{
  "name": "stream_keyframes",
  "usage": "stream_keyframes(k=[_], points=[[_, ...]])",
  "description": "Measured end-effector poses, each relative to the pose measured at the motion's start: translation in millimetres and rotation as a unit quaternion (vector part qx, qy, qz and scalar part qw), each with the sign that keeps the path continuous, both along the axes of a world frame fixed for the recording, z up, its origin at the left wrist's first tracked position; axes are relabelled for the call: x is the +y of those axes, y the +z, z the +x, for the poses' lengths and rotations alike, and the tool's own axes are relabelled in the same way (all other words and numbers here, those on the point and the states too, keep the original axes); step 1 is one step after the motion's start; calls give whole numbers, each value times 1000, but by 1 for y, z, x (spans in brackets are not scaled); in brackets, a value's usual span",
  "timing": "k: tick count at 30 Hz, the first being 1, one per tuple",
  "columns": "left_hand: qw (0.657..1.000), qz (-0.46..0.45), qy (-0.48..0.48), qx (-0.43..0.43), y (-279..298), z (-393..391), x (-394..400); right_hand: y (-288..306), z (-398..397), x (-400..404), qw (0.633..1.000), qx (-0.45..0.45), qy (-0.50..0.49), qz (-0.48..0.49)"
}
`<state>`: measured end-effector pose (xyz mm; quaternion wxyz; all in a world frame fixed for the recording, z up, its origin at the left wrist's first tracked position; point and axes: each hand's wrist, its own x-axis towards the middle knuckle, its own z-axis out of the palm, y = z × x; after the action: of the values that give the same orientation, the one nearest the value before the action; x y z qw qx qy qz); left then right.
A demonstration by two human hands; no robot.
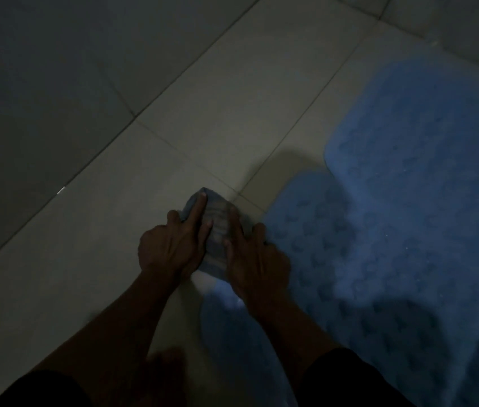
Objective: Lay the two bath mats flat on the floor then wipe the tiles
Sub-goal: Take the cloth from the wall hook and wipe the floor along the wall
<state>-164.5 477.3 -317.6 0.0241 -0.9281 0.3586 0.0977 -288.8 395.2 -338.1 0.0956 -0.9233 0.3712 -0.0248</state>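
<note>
Your left hand (170, 248) and right hand (254, 259) press flat, fingers spread, on a folded striped cloth (216, 233) on the tiles (173, 118), touching the near blue bath mat (335, 259).

Lighting: dim overall, bluish-grey cast. Brightest patch: tiles (232, 92) above the hands, fading to near black at the frame's left edge. Shadows: soft dark shape falling across the blue mat (408, 201) right of the hands; small bright glint on the tiles left of them. Quality: grainy, soft focus; forearms below the hands blurred, nearly silhouetted.
</note>
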Motion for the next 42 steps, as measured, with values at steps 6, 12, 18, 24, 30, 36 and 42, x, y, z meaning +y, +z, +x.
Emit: stream_keyframes(k=[6,12,18,24,30,36,42], points=[[997,20,-68,3,2,24,-45,-6,16,-32,998,11,-52,-27],[993,28,-74,82,3,38,-85,0,23,-59,996,17,-82,-32],[992,-12,-117,52,4,48,-97,21,36,-84,985,95,-123,75],[974,61,-170,138,18,67,-114,32,43,-95,980,108,-137,99],[963,81,-202,159,25,75,-134,28,48,-108,976,81,-164,118],[965,77,-208,137,31,75,-172,20,49,-135,975,81,-172,115],[967,69,-202,136,17,76,-221,19,48,-185,976,92,-167,101]])
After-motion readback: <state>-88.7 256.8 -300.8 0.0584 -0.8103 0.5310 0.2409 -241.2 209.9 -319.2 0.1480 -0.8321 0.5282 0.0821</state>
